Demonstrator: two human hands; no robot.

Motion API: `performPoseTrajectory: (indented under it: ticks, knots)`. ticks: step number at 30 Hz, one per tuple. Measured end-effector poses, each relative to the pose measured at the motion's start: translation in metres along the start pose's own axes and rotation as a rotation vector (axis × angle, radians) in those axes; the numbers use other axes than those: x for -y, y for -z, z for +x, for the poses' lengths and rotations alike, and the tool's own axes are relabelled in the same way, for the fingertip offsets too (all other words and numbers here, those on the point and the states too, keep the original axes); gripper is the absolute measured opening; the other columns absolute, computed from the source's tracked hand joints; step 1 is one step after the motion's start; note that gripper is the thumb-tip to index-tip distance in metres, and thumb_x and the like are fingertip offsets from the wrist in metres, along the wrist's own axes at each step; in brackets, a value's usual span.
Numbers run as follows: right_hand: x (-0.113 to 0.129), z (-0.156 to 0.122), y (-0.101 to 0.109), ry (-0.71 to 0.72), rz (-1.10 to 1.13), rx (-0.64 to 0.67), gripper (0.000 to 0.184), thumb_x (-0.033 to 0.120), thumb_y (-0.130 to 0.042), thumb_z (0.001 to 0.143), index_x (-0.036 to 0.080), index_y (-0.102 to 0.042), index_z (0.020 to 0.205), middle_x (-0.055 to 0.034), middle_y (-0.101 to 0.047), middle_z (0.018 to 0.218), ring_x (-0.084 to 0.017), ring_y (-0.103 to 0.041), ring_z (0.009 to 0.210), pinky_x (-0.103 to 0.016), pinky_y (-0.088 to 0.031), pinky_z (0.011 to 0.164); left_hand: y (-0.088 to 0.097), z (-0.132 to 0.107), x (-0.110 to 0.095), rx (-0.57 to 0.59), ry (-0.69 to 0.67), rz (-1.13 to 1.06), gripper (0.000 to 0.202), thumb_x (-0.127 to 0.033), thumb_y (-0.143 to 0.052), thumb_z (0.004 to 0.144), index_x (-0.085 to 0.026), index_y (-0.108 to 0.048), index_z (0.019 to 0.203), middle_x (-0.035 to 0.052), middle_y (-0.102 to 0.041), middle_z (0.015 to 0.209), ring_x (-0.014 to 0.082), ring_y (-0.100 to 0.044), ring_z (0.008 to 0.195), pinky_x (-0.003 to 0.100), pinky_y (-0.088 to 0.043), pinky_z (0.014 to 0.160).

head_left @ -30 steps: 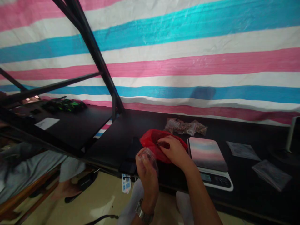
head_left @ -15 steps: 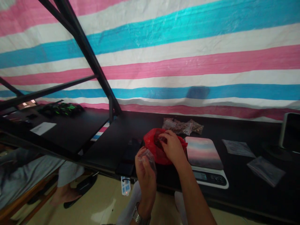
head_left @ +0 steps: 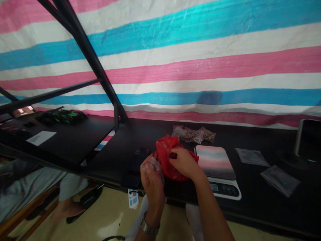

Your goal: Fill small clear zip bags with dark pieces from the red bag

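Observation:
A red plastic bag lies bunched on the black table, its near-left side raised. My left hand is closed around a small clear plastic bag, its fingertips against the red bag's left edge. My right hand reaches into the red bag's mouth with curled fingers; red plastic hides the fingertips, and what they pinch does not show. Right of the red bag stands a white kitchen scale with a striped reflection on its plate. Behind it lie several filled clear bags with brownish contents.
Two flat clear bags lie right of the scale, near a screen on a stand. A dark flat object rests at the table's front edge. Black metal bars rise at left, where another person's leg shows.
My right hand's fingers have gone from showing over the bag's dark contents to being partly covered by red plastic. The bag's left side has risen. My left hand keeps the clear bag.

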State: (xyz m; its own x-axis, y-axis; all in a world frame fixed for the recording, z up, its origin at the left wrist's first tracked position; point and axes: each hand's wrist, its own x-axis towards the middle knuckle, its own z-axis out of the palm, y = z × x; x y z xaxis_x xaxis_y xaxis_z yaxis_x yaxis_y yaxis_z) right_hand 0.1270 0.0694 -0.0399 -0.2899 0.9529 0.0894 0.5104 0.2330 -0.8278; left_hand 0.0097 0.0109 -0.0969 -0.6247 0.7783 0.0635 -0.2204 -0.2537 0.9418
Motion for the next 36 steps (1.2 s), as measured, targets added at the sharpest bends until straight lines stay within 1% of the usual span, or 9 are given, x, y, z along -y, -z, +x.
performPoseTrajectory:
  ticks: [4, 8, 10, 12, 16, 21, 24, 31, 36]
  knots:
    - [0.001, -0.003, 0.007, -0.087, 0.127, -0.019, 0.022, 0.010, -0.068, 0.087, 0.020, -0.082, 0.101, -0.0059, -0.085, 0.103, -0.021, -0.077, 0.091, -0.031, -0.056, 0.086, 0.004, 0.003, -0.003, -0.002, -0.049, 0.146, 0.056, -0.069, -0.053, 0.101, -0.019, -0.065, 0.124, 0.0128, -0.072, 0.127, 0.0233, -0.071, 0.113, 0.040, -0.058, 0.100]
    - [-0.004, -0.007, 0.017, -0.133, 0.241, -0.080, 0.018, 0.024, -0.070, 0.093, 0.019, -0.080, 0.108, -0.0060, -0.083, 0.097, -0.020, -0.078, 0.090, -0.032, -0.059, 0.085, 0.011, 0.005, -0.004, 0.019, -0.341, 0.315, 0.048, -0.064, -0.060, 0.099, -0.021, -0.066, 0.118, 0.0129, -0.069, 0.128, 0.0250, -0.067, 0.121, 0.042, -0.053, 0.107]
    - [-0.006, -0.010, 0.024, -0.140, 0.317, -0.094, 0.017, 0.024, -0.069, 0.093, 0.019, -0.078, 0.107, -0.0056, -0.082, 0.096, -0.019, -0.078, 0.089, -0.032, -0.060, 0.085, 0.014, 0.002, -0.002, 0.059, -0.478, 0.335, 0.043, -0.059, -0.065, 0.098, -0.021, -0.065, 0.117, 0.0115, -0.070, 0.121, 0.0246, -0.069, 0.115, 0.041, -0.055, 0.103]
    - [-0.006, -0.015, 0.032, -0.131, 0.374, -0.106, 0.017, 0.027, -0.069, 0.093, 0.019, -0.076, 0.107, -0.0054, -0.082, 0.097, -0.019, -0.078, 0.091, -0.032, -0.060, 0.087, 0.015, -0.002, 0.000, 0.111, -0.519, 0.326, 0.042, -0.054, -0.075, 0.093, -0.021, -0.065, 0.117, 0.0089, -0.072, 0.112, 0.0230, -0.073, 0.103, 0.039, -0.059, 0.095]
    - [0.001, -0.027, 0.046, -0.072, 0.432, -0.121, 0.024, 0.035, -0.073, 0.090, 0.020, -0.075, 0.109, -0.0055, -0.081, 0.102, -0.020, -0.077, 0.095, -0.033, -0.061, 0.089, 0.009, -0.010, 0.004, 0.146, -0.387, 0.371, 0.044, -0.047, -0.084, 0.084, -0.021, -0.067, 0.116, 0.0069, -0.074, 0.105, 0.0213, -0.075, 0.091, 0.034, -0.061, 0.081]
    - [0.019, -0.040, 0.049, 0.040, 0.390, -0.122, 0.028, 0.032, -0.076, 0.088, 0.024, -0.074, 0.114, -0.0041, -0.079, 0.105, -0.019, -0.074, 0.095, -0.034, -0.060, 0.091, -0.002, -0.008, 0.006, 0.148, -0.199, 0.412, 0.057, -0.051, -0.083, 0.083, -0.022, -0.065, 0.128, 0.0111, -0.074, 0.119, 0.0271, -0.074, 0.105, 0.043, -0.059, 0.094]
    - [0.031, -0.044, 0.042, 0.085, 0.293, -0.135, 0.028, 0.024, -0.077, 0.086, 0.026, -0.075, 0.114, -0.0031, -0.077, 0.112, -0.019, -0.072, 0.099, -0.035, -0.057, 0.095, -0.001, -0.007, 0.011, 0.191, -0.203, 0.436, 0.057, -0.049, -0.081, 0.085, -0.022, -0.063, 0.131, 0.0128, -0.072, 0.124, 0.0302, -0.071, 0.114, 0.048, -0.056, 0.101]
    - [0.048, -0.043, 0.028, 0.194, 0.152, -0.082, 0.032, 0.004, -0.069, 0.085, 0.027, -0.075, 0.106, -0.0011, -0.074, 0.117, -0.019, -0.068, 0.111, -0.035, -0.051, 0.104, 0.003, -0.005, 0.014, 0.227, -0.289, 0.385, 0.051, -0.034, -0.080, 0.087, -0.024, -0.062, 0.134, 0.0117, -0.070, 0.130, 0.0280, -0.070, 0.119, 0.045, -0.056, 0.104]
    - [0.052, -0.046, 0.020, 0.231, 0.043, -0.103, 0.037, 0.002, -0.066, 0.087, 0.030, -0.075, 0.110, -0.0008, -0.073, 0.122, -0.021, -0.065, 0.120, -0.039, -0.048, 0.110, 0.008, -0.001, 0.011, 0.262, -0.276, 0.354, 0.050, -0.027, -0.078, 0.085, -0.025, -0.062, 0.132, 0.0113, -0.068, 0.131, 0.0277, -0.067, 0.120, 0.046, -0.054, 0.105]
